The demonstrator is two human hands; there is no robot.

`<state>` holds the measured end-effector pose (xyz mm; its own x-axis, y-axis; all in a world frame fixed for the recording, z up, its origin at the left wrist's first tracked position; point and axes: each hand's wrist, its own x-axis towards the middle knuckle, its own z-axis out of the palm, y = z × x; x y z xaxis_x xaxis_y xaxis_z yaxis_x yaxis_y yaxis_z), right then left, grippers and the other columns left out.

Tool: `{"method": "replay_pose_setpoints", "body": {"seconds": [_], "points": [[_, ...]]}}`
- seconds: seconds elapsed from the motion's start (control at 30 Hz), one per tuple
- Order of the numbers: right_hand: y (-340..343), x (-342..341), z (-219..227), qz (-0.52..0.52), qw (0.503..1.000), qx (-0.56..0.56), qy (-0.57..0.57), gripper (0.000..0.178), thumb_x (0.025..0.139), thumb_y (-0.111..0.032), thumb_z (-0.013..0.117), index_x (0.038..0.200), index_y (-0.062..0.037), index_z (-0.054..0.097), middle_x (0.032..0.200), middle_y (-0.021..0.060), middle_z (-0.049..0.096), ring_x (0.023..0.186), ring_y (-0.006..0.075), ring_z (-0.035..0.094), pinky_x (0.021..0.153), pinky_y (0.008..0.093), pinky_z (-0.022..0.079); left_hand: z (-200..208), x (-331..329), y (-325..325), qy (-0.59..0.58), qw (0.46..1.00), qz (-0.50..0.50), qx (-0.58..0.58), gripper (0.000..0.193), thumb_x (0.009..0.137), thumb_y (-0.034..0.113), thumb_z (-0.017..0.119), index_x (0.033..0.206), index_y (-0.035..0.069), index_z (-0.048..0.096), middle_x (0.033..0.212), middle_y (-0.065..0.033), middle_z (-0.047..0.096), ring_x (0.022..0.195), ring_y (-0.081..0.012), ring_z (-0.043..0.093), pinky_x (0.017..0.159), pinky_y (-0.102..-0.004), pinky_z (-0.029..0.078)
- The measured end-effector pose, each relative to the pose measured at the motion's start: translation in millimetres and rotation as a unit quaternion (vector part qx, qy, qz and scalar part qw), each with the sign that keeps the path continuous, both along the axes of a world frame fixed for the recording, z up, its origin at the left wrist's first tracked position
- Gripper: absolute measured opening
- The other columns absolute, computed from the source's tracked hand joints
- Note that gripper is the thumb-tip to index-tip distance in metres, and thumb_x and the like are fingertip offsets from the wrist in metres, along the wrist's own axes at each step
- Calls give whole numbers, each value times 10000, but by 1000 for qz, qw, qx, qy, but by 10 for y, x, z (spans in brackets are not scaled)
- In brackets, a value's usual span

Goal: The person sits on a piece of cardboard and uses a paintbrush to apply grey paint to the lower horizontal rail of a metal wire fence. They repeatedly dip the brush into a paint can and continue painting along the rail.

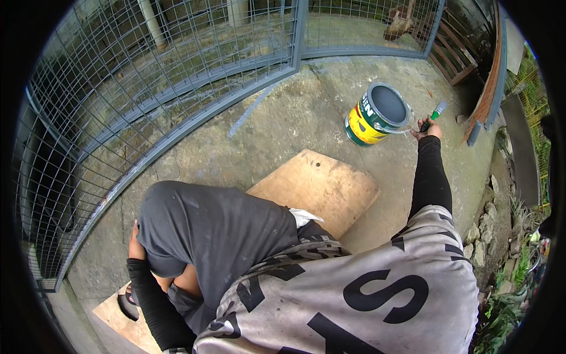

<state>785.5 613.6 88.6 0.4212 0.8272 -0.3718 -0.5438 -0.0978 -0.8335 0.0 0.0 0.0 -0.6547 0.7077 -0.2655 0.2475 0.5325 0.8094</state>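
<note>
White lettering (367, 108) on green-and-yellow paint can (367, 126)

You are outdoors in daylight, on a stained, weathered concrete floor (194, 162) marked by a blue-grey streak (252, 111). Ahead and to your left runs a grey-framed wire mesh fence (298, 35), with pale posts (151, 23) behind it. To your right are wooden slats (455, 52), rough stones (487, 223) and green plants (501, 321).
</note>
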Motion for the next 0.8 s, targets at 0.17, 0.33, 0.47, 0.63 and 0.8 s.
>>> {"method": "replay_pose_setpoints", "body": {"seconds": [0.17,0.33,0.47,0.63,0.8], "points": [[58,-57,338,35,999,11,-30,120,956,-180,540,1052,-135,598,808,-11,559,713,176,544,980,715,298,-378,-142,-212,-104,991,68,55,622,1010,464,357,1370,-32,460,1352,-139,532,1219,-230,496,1056,-330,339],[102,-397,644,122,988,89,-36,176,975,-168,514,1140,-130,565,824,-35,555,677,140,515,923,737,312,-95,-75,-78,-37,999,26,29,511,1032,330,330,1391,-20,427,1371,-169,513,1254,-249,476,1063,-320,335],[168,-775,982,208,965,125,-97,262,979,-174,500,1232,-118,541,826,-42,549,655,105,502,882,787,293,159,363,285,21,1000,0,0,549,1033,378,343,1390,-27,447,1385,-217,502,1296,-274,466,1089,-309,308],[355,-1287,1153,261,954,109,-101,297,980,-176,479,1269,-138,535,820,-87,530,657,85,493,921,838,178,461,681,278,36,999,33,11,598,1012,426,389,1350,-60,479,1390,-213,503,1289,-263,468,1090,-309,300],[49,-1927,1610,339,917,161,-137,309,981,-164,492,1281,-92,519,821,-63,514,648,85,492,877,827,259,531,786,442,55,998,15,35,647,984,476,448,1283,-92,531,1334,-222,549,1246,-259,502,1070,-301,320]]}}
